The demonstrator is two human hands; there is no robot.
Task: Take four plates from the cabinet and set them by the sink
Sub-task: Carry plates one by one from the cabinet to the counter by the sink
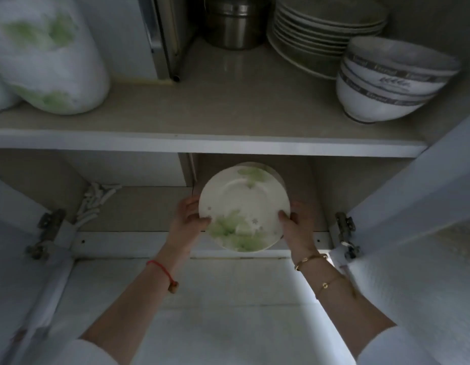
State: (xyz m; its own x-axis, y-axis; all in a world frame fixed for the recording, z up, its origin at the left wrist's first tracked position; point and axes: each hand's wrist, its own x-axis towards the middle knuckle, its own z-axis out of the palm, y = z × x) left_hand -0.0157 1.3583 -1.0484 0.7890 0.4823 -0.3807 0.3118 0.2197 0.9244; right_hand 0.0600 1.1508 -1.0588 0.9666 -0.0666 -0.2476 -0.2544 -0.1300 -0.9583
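Note:
A white plate with green leaf print is held tilted toward me at the front of the cabinet's lower shelf. My left hand grips its left rim and my right hand grips its right rim. More plate edges show stacked directly behind it; I cannot tell how many. Both cabinet doors stand open.
On the upper shelf stand a stack of white plates, nested bowls, a steel canister and white green-printed jars. Open doors with hinges flank the opening. White utensils lie on the lower shelf's left.

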